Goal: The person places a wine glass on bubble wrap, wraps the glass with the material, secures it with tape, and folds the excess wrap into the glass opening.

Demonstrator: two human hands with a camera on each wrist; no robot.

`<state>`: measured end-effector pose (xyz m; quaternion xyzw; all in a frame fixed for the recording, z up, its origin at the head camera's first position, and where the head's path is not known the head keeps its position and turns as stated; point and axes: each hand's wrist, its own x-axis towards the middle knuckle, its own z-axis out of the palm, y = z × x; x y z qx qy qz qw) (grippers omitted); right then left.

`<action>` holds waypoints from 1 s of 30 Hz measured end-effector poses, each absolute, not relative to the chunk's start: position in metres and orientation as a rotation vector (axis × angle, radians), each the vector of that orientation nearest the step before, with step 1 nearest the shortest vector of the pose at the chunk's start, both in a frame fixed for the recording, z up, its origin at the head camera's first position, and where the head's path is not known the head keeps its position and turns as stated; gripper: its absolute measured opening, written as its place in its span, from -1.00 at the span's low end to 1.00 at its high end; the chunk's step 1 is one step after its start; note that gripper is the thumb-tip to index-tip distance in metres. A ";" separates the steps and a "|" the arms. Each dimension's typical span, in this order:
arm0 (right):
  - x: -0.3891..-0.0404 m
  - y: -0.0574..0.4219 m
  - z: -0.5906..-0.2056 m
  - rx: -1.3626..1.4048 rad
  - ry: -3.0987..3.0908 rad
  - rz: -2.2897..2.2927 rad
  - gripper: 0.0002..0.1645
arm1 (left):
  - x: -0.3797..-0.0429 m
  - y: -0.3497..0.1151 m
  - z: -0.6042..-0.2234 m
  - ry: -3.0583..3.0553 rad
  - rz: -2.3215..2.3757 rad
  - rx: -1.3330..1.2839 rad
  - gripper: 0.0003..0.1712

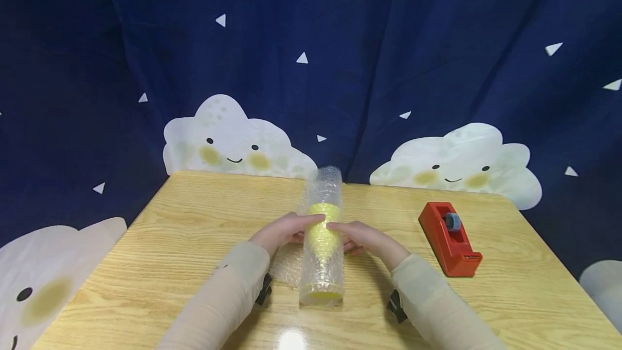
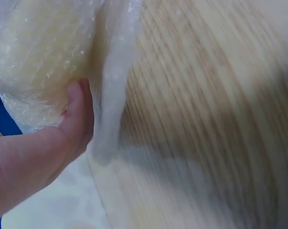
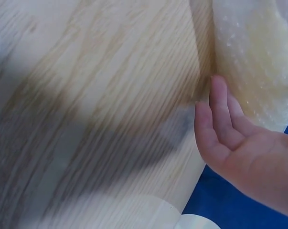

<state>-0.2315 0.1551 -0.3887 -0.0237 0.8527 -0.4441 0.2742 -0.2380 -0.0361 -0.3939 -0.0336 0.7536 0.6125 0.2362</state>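
Note:
A yellow object (image 1: 324,239) lies inside a roll of clear bubble wrap (image 1: 326,185) at the middle of the table. Through the wrap it looks wide at the far part and narrower towards me, with a round yellow end nearest me. My left hand (image 1: 286,229) grips the roll from the left, a digit across its top; in the left wrist view its fingertips (image 2: 77,98) press into the wrap. From the right my right hand (image 1: 366,237) holds it, a digit on top and the other fingers (image 3: 220,105) along the side. Their undersides are hidden.
A loose flap of bubble wrap (image 1: 288,264) spreads on the wooden table (image 1: 194,226), left of the roll. To the right stands a red tape dispenser (image 1: 449,239) with a small roll of tape (image 1: 453,222). Behind the table hangs a dark blue curtain (image 1: 311,101) with clouds.

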 end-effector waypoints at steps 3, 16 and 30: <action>-0.231 0.157 -0.390 -0.090 2.282 -1.197 -0.27 | -0.239 -0.036 -0.396 2.039 1.698 -0.081 -0.41; -0.232 0.163 -0.389 -0.169 2.179 -1.244 -0.25 | -0.242 -0.044 -0.399 1.940 1.752 -0.089 -0.45; -0.232 0.161 -0.391 -0.151 2.222 -1.220 -0.29 | -0.236 -0.035 -0.390 2.091 1.621 -0.143 -0.31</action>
